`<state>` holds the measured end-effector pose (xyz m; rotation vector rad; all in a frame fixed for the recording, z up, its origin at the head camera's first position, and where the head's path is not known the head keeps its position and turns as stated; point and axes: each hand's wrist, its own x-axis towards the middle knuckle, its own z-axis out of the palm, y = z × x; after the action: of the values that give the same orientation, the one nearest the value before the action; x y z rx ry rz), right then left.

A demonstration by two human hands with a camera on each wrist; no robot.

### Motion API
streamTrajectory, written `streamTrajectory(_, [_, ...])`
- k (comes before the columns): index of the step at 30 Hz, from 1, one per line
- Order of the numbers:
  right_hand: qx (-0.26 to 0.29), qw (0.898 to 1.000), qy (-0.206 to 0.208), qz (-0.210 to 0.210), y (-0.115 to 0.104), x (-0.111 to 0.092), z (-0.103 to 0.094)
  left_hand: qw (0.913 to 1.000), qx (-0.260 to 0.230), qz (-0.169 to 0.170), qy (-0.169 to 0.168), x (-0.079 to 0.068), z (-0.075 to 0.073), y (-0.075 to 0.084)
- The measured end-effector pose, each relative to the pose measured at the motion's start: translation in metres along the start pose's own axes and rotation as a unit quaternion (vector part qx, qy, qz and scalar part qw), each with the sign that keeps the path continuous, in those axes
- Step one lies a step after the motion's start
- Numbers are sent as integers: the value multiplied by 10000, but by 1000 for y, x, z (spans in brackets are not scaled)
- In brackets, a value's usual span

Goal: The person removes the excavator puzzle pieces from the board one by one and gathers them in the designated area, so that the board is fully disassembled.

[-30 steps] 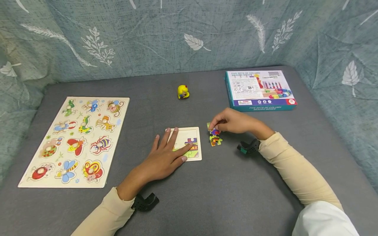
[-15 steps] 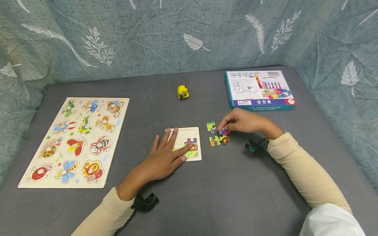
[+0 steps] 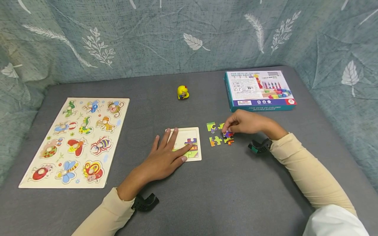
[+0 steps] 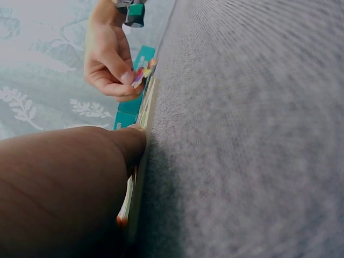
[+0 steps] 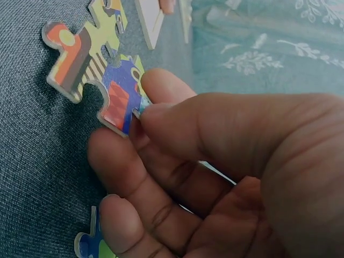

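Observation:
My left hand (image 3: 163, 160) lies with spread, straight fingers on a small wooden puzzle tray (image 3: 199, 144), partly covering the fitted pieces (image 3: 193, 153) in its lower right. To the right of the tray, my right hand (image 3: 246, 122) pinches a purple-and-red jigsaw piece (image 5: 121, 99) between thumb and index finger at its edge. Close against that piece is an orange, striped jigsaw piece (image 5: 67, 62) on the table. Two more loose pieces, a green-topped one (image 3: 211, 126) and a green-orange one (image 3: 215, 141), lie between the tray and my right hand. Another green piece (image 3: 221, 126) is partly hidden by my fingers.
A large insect peg puzzle board (image 3: 94, 147) lies at the left. Behind the tray stands a small yellow toy (image 3: 183, 92). A teal-edged beaded-boxes carton (image 3: 245, 87) sits at the back right, beyond my right hand. A patterned curtain (image 3: 147, 39) closes the back.
My right hand has slid to the right with the purple-and-red piece, and the loose pieces now lie spread apart instead of bunched together. The left hand has stayed on the tray.

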<state>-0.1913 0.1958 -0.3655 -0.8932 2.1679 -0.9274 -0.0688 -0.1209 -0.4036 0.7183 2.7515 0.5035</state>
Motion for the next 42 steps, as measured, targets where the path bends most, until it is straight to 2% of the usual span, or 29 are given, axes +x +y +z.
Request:
streamTrajectory(11, [30, 9999, 148, -31, 0, 1, 0, 10000, -43, -31, -53, -1, -1, 1])
streamTrajectory(17, [127, 9999, 79, -48, 1, 1, -1, 10000, -61, 24, 13, -1, -2, 0])
streamTrajectory(29, [375, 9991, 101, 163, -3, -2, -6, 10000, -77, 33, 20, -1, -2, 0])
streamTrajectory(34, [365, 9991, 166, 98, -7, 1, -7, 9998, -137, 46, 132, 0, -3, 2])
streamTrajectory(42, [427, 9990, 128, -72, -10, 11, -1, 9976, -557, 35, 398, 2, -4, 9])
